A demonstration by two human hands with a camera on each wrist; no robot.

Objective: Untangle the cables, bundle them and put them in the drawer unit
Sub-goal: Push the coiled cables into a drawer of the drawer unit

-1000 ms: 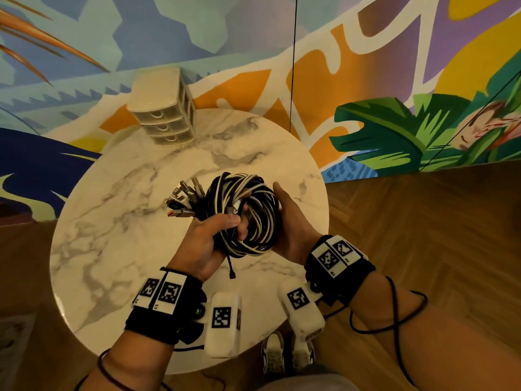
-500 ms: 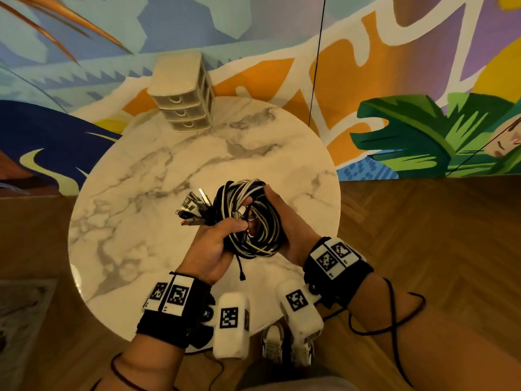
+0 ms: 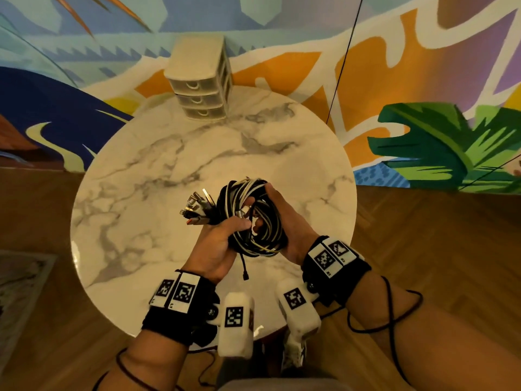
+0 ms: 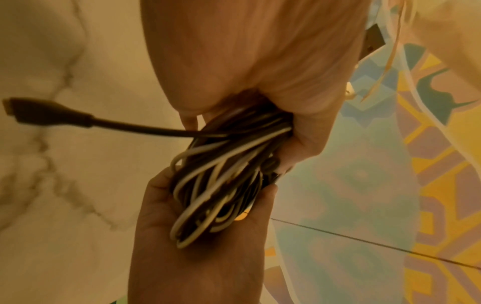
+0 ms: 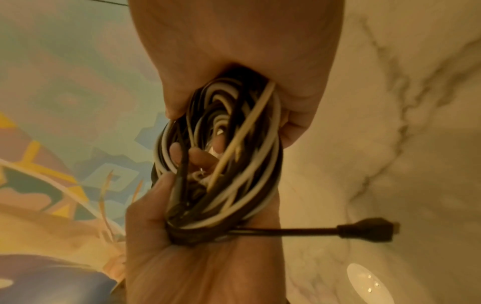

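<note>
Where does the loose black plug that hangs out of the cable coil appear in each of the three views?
Head: black plug, lower centre, dangling below the coil.
Left wrist: black plug, far left.
Right wrist: black plug, right, low.
Shared landmark: marble table, behind it in every view.

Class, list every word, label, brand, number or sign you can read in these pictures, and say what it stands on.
No readable words, brands or numbers.
Wrist bands: black-and-white square code markers, patterns only; tiny marks at their edges too small to read.
White camera housings: the same markers.
Mural wall: large painted shapes, no legible word.
</note>
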